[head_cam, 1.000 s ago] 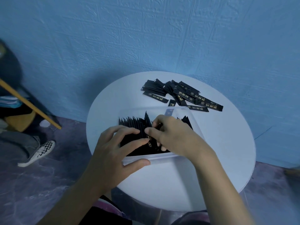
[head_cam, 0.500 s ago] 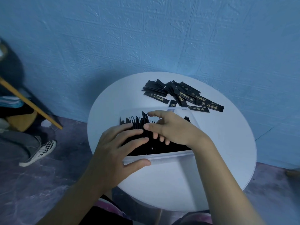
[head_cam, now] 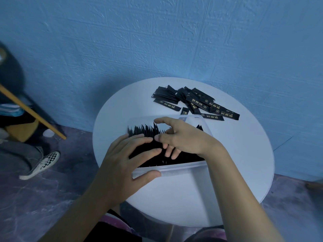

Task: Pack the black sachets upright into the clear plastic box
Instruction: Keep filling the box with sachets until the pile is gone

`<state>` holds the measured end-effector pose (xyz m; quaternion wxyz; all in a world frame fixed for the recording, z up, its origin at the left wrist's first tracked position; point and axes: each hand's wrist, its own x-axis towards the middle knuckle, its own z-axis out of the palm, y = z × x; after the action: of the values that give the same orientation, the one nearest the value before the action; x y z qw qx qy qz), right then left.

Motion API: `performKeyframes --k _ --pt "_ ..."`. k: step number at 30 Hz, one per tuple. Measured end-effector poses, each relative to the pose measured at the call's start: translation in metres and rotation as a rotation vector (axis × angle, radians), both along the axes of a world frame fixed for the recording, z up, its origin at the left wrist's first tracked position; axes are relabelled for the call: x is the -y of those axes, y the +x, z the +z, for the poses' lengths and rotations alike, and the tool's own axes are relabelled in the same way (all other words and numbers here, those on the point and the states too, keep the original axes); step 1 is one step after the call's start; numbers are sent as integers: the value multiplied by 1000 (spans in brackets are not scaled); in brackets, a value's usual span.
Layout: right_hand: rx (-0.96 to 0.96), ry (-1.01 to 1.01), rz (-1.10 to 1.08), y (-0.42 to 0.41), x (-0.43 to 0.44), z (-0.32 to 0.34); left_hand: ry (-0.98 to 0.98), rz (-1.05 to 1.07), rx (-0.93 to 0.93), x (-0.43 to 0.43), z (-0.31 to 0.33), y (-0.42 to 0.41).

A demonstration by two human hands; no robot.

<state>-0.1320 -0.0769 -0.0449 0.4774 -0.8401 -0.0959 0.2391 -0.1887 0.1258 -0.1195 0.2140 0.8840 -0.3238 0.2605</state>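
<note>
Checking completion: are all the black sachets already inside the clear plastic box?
No, a pile of loose sachets lies flat on the table beyond the clear box.

The left hand [head_cam: 122,165] and right hand [head_cam: 187,138] cover most packed sachets [head_cam: 141,132]. Gold print on the loose sachets [head_cam: 195,102] is illegible. A blurred figure [head_cam: 17,154] at left, possibly seated, is cropped.

Black sachets [head_cam: 195,103] with gold print, white table [head_cam: 236,154], blue wall [head_cam: 157,41] — black-and-white checkered shoe [head_cam: 43,163].
</note>
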Motion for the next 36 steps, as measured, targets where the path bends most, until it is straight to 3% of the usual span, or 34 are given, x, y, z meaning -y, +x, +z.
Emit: performKeyframes --k 9,18,36 --pt "107 -125 -42 1 1 -2 -39 6 6 -1 -5 1" --pt "69 38 -42 -4 -1 -7 -45 2 18 -1 -1 1" --pt "7 109 -54 -8 8 -6 85 48 -30 4 10 2"
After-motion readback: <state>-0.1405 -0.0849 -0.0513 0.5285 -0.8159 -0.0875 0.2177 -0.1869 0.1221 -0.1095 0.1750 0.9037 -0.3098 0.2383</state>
